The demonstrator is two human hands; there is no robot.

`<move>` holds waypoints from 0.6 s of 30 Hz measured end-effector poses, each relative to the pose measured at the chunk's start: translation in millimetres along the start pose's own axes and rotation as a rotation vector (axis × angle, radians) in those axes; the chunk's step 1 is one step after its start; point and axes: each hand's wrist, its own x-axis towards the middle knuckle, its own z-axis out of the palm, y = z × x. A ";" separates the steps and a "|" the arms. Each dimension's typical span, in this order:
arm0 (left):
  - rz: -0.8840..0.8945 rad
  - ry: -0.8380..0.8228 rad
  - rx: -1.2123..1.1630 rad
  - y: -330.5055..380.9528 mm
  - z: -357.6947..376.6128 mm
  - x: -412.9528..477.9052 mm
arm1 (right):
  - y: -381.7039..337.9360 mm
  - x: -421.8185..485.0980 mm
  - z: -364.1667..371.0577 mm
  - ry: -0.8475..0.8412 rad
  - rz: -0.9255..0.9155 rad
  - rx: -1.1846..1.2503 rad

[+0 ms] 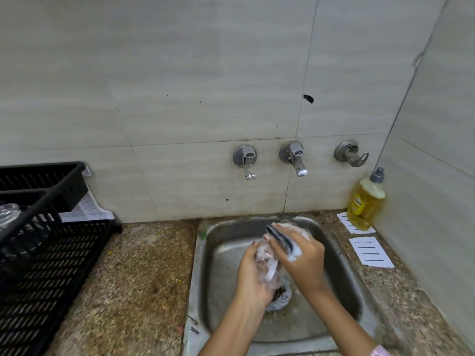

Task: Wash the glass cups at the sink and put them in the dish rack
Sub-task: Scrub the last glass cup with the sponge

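Over the steel sink (pixel 218 255), my left hand (pixel 253 276) grips a soapy glass cup (pixel 268 265) from below and the left. My right hand (pixel 299 250) holds a dark, foam-covered scrubber (pixel 281 238) against the cup's upper side. Both hands are blurred by motion. At the left stands a black plastic dish rack (pixel 51 253) on the counter, with a clear glass cup (pixel 9 214) in it at the frame's left edge.
Three wall taps (pixel 295 156) sit above the sink; no water stream shows. A yellow dish-soap bottle (pixel 366 201) stands in the right corner beside white paper cards (pixel 371 251). Speckled stone counter (pixel 133 278) lies between rack and sink. The sink drain (pixel 281 296) is under the hands.
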 end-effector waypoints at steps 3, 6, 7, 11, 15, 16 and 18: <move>0.004 -0.026 -0.037 -3.9 -2.7 0.2 | -3.7 10.2 8.5 0.077 -0.076 -0.203; 0.000 -0.015 -0.021 -3.0 -1.8 -1.9 | -7.0 20.5 7.4 0.105 -0.125 -0.234; 0.004 -0.012 -0.009 -2.3 -2.9 -0.8 | -5.4 22.0 7.5 0.094 -0.104 -0.203; 0.047 0.011 0.077 7.4 -8.9 8.2 | -7.9 24.2 9.1 -0.057 0.314 0.073; 0.168 0.075 0.308 16.8 -10.4 7.9 | -12.5 24.3 3.4 -0.363 0.581 0.255; 0.233 0.095 0.388 18.2 -9.6 5.4 | -14.2 23.5 2.2 -0.401 0.558 0.218; 0.397 0.131 0.544 19.2 -7.6 -0.5 | -18.8 22.7 0.3 -0.421 0.547 0.116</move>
